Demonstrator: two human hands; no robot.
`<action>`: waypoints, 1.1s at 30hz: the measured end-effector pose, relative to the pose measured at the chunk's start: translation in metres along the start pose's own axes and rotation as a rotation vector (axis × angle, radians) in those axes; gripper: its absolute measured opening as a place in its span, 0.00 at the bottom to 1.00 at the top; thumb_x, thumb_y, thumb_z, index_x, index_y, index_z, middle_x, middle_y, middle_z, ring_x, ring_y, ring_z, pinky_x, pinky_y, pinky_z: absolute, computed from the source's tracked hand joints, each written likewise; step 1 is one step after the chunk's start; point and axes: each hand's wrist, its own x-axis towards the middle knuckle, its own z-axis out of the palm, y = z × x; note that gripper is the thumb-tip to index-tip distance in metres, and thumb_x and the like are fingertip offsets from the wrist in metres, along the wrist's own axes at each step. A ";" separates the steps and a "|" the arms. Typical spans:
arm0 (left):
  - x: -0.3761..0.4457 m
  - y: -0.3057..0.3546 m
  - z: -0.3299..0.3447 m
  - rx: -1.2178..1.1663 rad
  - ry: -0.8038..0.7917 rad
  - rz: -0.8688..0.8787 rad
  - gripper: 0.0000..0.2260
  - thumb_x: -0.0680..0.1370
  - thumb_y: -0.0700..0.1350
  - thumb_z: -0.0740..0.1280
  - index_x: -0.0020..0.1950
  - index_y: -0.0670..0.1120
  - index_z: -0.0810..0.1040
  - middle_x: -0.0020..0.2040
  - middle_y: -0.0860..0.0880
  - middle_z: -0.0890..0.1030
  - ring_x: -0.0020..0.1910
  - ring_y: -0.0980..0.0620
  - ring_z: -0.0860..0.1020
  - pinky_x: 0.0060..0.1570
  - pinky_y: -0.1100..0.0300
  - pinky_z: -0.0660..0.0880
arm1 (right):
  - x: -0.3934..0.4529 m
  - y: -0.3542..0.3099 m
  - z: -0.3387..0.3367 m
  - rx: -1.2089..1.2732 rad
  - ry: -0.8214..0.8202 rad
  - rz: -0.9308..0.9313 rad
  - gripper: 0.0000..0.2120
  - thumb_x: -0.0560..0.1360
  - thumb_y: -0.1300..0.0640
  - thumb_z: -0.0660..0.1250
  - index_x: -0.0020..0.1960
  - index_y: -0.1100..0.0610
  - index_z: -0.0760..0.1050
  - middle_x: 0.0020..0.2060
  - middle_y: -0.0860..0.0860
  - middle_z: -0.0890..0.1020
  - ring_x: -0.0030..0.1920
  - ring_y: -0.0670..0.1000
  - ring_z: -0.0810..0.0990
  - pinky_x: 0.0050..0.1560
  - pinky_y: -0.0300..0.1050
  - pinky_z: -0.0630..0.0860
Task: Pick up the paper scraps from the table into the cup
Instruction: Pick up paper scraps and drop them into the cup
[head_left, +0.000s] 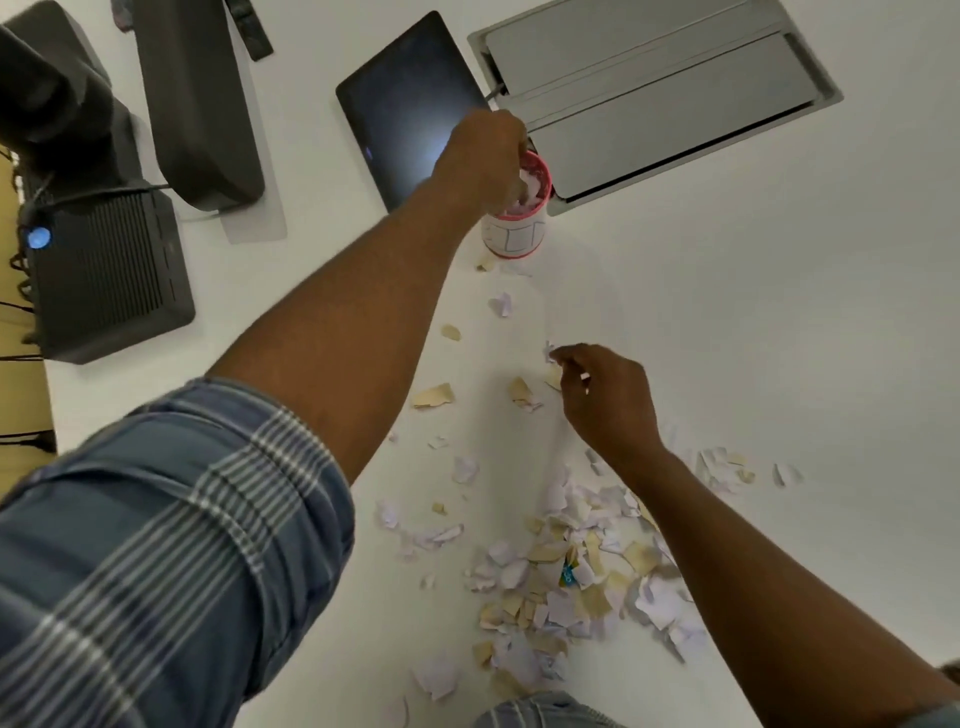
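A white cup (513, 236) with a pink inside stands on the white table (753, 322), with white paper scraps showing in it. My left hand (480, 158) is over the cup's mouth, its curled fingers down at the scraps inside. My right hand (605, 397) hovers low over the table's middle and pinches a small white scrap (549, 351) between thumb and finger. A dense pile of white and tan paper scraps (571, 577) lies near the front. Loose scraps trail from the pile toward the cup, among them a tan one (434, 396).
A dark tablet (405, 109) lies just left of the cup. A grey recessed panel (654, 98) sits behind the cup. Black devices with cables (104, 270) crowd the table's left edge. A monitor base (200, 98) stands at the back left.
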 end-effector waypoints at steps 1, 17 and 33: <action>0.003 0.000 -0.002 0.032 -0.034 0.012 0.24 0.70 0.49 0.75 0.63 0.44 0.75 0.62 0.43 0.76 0.61 0.45 0.74 0.60 0.54 0.73 | -0.002 0.001 0.002 -0.019 -0.027 0.001 0.11 0.76 0.61 0.62 0.54 0.55 0.81 0.51 0.51 0.84 0.48 0.52 0.83 0.49 0.46 0.79; -0.152 -0.081 0.059 -0.290 0.353 -0.202 0.09 0.76 0.49 0.66 0.52 0.47 0.80 0.47 0.48 0.81 0.41 0.51 0.79 0.44 0.53 0.79 | 0.104 -0.011 0.044 -0.316 -0.265 -0.155 0.23 0.78 0.50 0.62 0.71 0.54 0.64 0.71 0.54 0.69 0.69 0.57 0.68 0.65 0.54 0.69; -0.248 -0.119 0.127 -0.234 0.066 -0.431 0.31 0.72 0.63 0.66 0.69 0.49 0.67 0.63 0.45 0.67 0.64 0.46 0.66 0.55 0.54 0.72 | 0.097 -0.030 0.058 -0.352 -0.309 -0.260 0.25 0.79 0.51 0.59 0.73 0.57 0.60 0.72 0.56 0.64 0.71 0.57 0.62 0.69 0.52 0.64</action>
